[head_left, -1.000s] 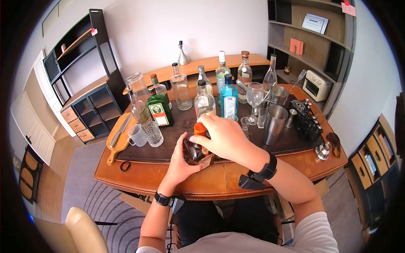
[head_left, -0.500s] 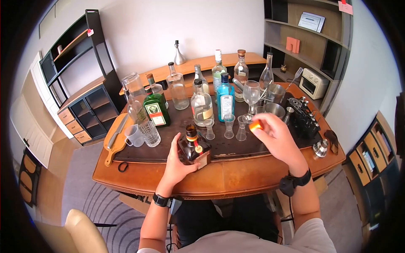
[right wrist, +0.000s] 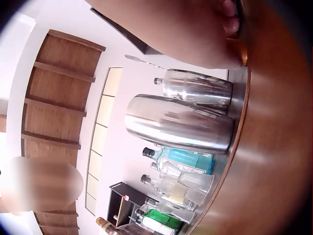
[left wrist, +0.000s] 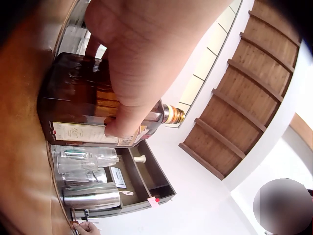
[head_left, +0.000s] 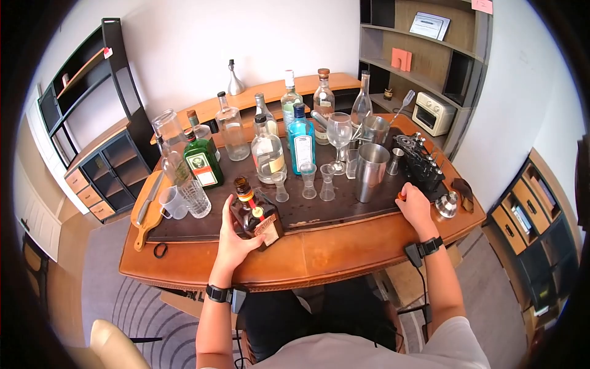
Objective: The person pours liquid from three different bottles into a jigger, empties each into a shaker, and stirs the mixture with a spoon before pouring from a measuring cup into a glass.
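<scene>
My left hand (head_left: 230,246) holds a dark brown square liquor bottle (head_left: 268,222), with the thumb across its pale label (left wrist: 78,132). The bottle has no cap on it, and its threaded mouth (left wrist: 181,115) shows in the left wrist view. Over at the table's right side, my right hand (head_left: 416,209) pinches an orange bottle cap (head_left: 402,196) low at the dark mat, with part of the cap hidden by the fingers. A tall metal shaker tin (head_left: 372,175) stands just left of that hand.
Several clear hourglass-shaped measures, including one small measure (head_left: 308,182), stand mid-table before a blue bottle (head_left: 302,147). A green bottle (head_left: 203,165), a cut-glass tumbler (head_left: 199,202) and a knife on a cutting board (head_left: 142,236) are left. A metal strainer top (head_left: 447,204) sits far right.
The orange cap came off the bottle, and my right hand carried it rightward and down to the mat. My left hand kept its hold on the bottle. The head view shifted right.
</scene>
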The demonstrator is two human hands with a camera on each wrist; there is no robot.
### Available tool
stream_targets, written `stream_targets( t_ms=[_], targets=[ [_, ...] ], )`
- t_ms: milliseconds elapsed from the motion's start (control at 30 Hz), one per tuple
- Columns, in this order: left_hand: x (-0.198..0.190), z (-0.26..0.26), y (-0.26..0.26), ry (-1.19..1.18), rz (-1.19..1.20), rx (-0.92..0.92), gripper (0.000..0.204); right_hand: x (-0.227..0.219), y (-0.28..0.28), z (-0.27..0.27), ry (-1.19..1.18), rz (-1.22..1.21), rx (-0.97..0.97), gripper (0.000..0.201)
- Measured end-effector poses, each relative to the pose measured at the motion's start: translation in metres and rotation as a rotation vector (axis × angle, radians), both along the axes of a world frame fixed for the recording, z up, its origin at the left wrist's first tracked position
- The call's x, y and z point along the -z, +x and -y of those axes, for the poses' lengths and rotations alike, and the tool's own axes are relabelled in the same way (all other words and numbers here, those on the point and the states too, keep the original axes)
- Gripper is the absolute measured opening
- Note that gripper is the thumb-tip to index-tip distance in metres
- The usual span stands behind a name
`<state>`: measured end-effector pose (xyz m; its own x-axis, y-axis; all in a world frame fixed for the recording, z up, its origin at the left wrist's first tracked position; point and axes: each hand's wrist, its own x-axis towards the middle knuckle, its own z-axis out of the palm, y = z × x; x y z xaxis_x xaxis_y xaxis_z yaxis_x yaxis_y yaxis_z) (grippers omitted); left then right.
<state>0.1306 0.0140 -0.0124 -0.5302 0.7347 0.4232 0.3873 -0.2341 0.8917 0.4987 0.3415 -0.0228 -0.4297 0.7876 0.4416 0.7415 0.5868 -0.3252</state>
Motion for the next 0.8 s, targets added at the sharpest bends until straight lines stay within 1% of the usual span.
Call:
stream_targets(
  t_ms=[100,200,233,300,333,367,400,433,533,633,733,800],
  targets=[
    [0.0,0.0,-0.001,0.003,-0.006,-0.003,0.119,0.0,-0.004,0.013,0.063,-0.05,0.062,0.027],
    [0.003,0.0,-0.004,0.004,-0.017,-0.002,0.119,-0.017,-0.022,0.05,0.15,-0.128,0.001,0.021],
    [0.003,0.0,-0.004,0.002,-0.019,0.001,0.119,-0.019,-0.032,0.062,0.114,-0.186,-0.107,0.017],
    [0.003,0.0,-0.003,0.004,-0.024,-0.009,0.114,-0.029,-0.058,0.093,-0.039,-0.22,-0.346,0.017],
    [0.006,-0.001,-0.006,0.001,-0.042,-0.011,0.112,-0.03,-0.071,0.102,-0.199,-0.236,-0.422,0.018],
    [0.009,-0.002,-0.007,-0.001,-0.059,-0.011,0.11,-0.027,-0.085,0.109,-0.265,-0.258,-0.478,0.019],
    [0.011,-0.002,-0.008,-0.015,-0.064,-0.024,0.108,-0.025,-0.096,0.112,-0.251,-0.238,-0.491,0.022],
    [0.014,-0.002,-0.008,-0.028,-0.069,-0.037,0.106,-0.024,-0.104,0.114,-0.236,-0.216,-0.504,0.025],
    [0.013,-0.001,-0.005,-0.033,-0.012,-0.034,0.104,-0.009,-0.129,0.107,-0.142,-0.131,-0.41,0.039],
    [0.016,-0.001,-0.008,-0.033,0.008,-0.009,0.105,-0.01,-0.149,0.092,-0.206,-0.081,-0.472,0.051],
    [0.018,-0.003,-0.008,-0.021,0.033,0.019,0.107,0.0,-0.166,0.069,-0.177,-0.065,-0.53,0.051],
    [0.017,-0.004,-0.005,-0.002,0.056,0.031,0.107,0.008,-0.171,0.06,-0.146,-0.064,-0.533,0.049]
  ],
)
